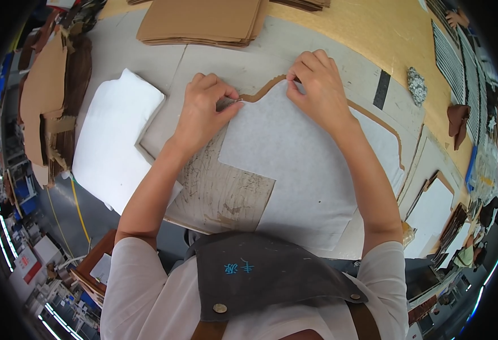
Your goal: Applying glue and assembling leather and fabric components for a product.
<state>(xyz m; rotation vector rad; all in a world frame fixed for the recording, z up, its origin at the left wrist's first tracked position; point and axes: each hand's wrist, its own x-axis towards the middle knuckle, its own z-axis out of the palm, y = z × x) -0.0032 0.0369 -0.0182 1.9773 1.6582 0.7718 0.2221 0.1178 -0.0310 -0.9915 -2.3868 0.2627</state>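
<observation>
A large cut piece of thin white lining sheet [300, 147] lies on the worktable, with a narrow brown border [270, 86] showing along its far and right edges. At a far-left point of that edge, the thumb and fingers of my left hand [206, 105] are pinched together on the border. Farther right, my right hand [317, 85] pinches the same edge near its top corner. The fingers hide just how the white layer and the brown one meet there.
White sheets [116, 130] lie stacked at left, beside tall brown pieces [45, 102]. Another brown stack [201, 20] sits at the far side. A crumpled grey lump [416, 86] and a dark strip [381, 89] are at right. White panels [432, 212] stand farther right.
</observation>
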